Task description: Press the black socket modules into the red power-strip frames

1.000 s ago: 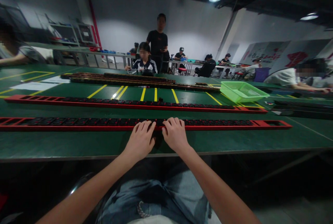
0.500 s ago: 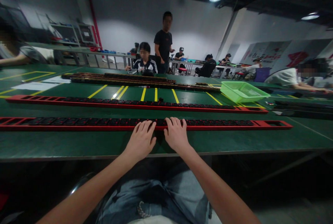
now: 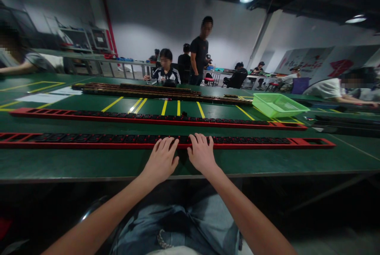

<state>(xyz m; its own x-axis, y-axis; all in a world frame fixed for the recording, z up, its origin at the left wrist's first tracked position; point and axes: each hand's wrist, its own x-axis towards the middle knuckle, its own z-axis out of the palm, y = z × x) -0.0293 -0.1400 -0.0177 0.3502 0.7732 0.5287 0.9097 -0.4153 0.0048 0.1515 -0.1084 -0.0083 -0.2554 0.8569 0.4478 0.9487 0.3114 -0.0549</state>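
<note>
We see a wide green table running across the whole view. On it, close to its front edge, lies the near red strip, a long red rail filled with black sockets, and we take every place from this strip. Beyond it and parallel to it lies a second red strip. Farther beyond that is a row of dark strips. Beyond the near red strip's right end, past the second one, stands a green basket. Far beyond the strip's middle we see a seated person and a standing person. At the strip's middle the left hand and the right hand lie palms down, side by side but apart. Their fingers are straight and slightly spread, with the tips resting on the black sockets and pinching nothing.
</note>
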